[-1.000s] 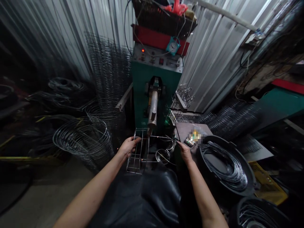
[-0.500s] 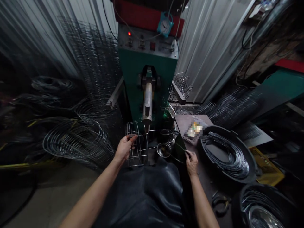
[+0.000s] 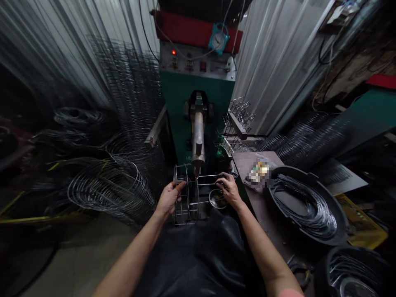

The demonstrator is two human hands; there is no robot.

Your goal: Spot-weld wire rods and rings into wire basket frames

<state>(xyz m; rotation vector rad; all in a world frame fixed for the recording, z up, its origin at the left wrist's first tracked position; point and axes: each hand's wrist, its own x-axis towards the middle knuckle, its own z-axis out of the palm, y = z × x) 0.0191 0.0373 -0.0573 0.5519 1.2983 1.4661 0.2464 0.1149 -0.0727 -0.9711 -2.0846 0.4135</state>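
My left hand (image 3: 171,198) pinches a wire frame (image 3: 187,187) made of thin metal rings joined by straight rods, lying on its side. The frame sits just under the metal electrode arm (image 3: 198,144) of a green machine, and its rods reach right. A small glow shows at the arm's tip. My right hand (image 3: 228,189) is closed at the right ends of the rods, fingers bent; the wire ring it held is mostly hidden there. Below that hand lies a round metal bowl (image 3: 218,199) with small bits inside.
The green machine (image 3: 173,93) has a lit red lamp and a blue-rimmed gauge (image 3: 218,40). Wire coils (image 3: 108,185) stand on the left. At right a table (image 3: 244,159) carries a black tub (image 3: 342,214) of wire rings. A second tub (image 3: 328,268) is nearer.
My right hand has moved left and forward, from beside the table edge to the rod ends, bringing the wire ring. My left hand still holds the frame; the view has shifted slightly.
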